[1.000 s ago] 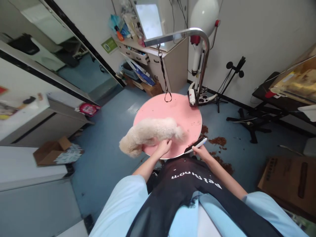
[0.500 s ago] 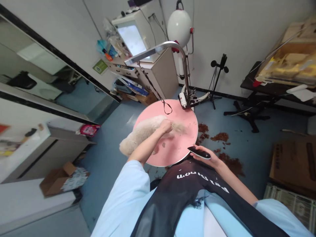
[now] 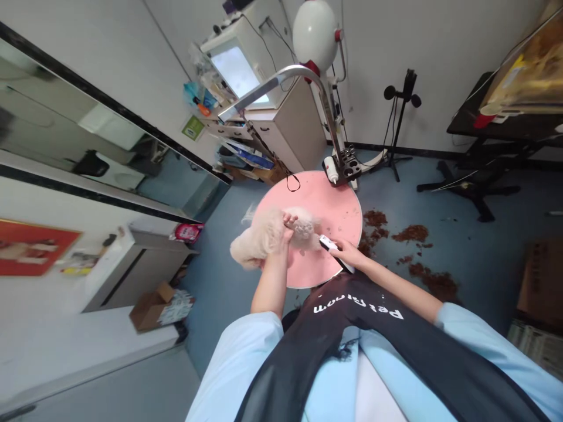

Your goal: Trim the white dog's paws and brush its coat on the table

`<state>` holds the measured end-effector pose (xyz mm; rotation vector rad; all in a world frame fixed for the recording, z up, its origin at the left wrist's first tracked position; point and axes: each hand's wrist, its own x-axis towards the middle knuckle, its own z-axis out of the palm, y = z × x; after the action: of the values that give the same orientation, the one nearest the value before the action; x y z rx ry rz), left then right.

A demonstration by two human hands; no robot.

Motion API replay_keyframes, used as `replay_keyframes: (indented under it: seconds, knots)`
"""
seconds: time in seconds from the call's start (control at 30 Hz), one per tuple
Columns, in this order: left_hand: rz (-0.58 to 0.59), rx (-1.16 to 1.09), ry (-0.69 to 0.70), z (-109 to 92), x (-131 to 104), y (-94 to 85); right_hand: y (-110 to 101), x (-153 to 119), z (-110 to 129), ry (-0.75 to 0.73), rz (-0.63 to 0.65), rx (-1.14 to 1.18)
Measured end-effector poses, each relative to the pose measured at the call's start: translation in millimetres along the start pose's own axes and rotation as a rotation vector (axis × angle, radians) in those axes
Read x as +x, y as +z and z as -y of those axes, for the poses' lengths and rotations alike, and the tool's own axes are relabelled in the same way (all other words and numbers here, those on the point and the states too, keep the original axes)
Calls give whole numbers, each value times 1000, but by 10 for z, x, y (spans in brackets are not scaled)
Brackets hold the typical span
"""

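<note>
A fluffy white dog [image 3: 264,234] is on a round pink grooming table [image 3: 338,205]. My left hand [image 3: 287,231] is against the middle of its body, palm turned up, with the fingers bent into the coat. Which part of the dog they grip is hard to make out. In my right hand [image 3: 348,253] is a white and black hair clipper [image 3: 328,242], its front end close to the fur at the dog's right end. Small grey tufts of hair lie on the table.
A metal grooming arm [image 3: 303,71] rises behind the table, and a black leash loop [image 3: 293,183] hangs over it. A holder [image 3: 350,167] with a white bottle [image 3: 331,170] sits at the rim. Brown hair clippings [image 3: 411,233] litter the floor at right.
My left hand has shifted left along the dog and turned palm up. My right hand has brought the clipper up from the table's near edge to the dog, turning it over.
</note>
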<state>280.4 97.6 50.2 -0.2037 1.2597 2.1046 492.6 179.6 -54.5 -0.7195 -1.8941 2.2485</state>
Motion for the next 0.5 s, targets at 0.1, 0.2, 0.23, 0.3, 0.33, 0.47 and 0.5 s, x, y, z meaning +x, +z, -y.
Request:
replay_keyframes:
  seconds: [0.1, 0.2, 0.23, 0.3, 0.33, 0.47, 0.5]
  knots:
    - [-36, -35, -78, -23, -139, 1, 110, 115, 98, -172, -68, -426]
    - [-63, -72, -136, -28, -260, 35, 152, 162, 137, -227, -115, -694]
    - [-78, -82, -135, -29, -292, 43, 158, 166, 142, -225, -117, -737]
    - [-108, -97, -131, -35, -340, 48, 171, 169, 153, -215, -112, -779]
    - [-120, -106, -130, -40, -356, 43, 179, 170, 160, -215, -110, -784]
    - [-147, -142, -113, -71, -385, -15, 224, 186, 190, -261, -75, -765]
    - [-152, -147, -107, -79, -387, -35, 235, 190, 192, -268, -64, -760]
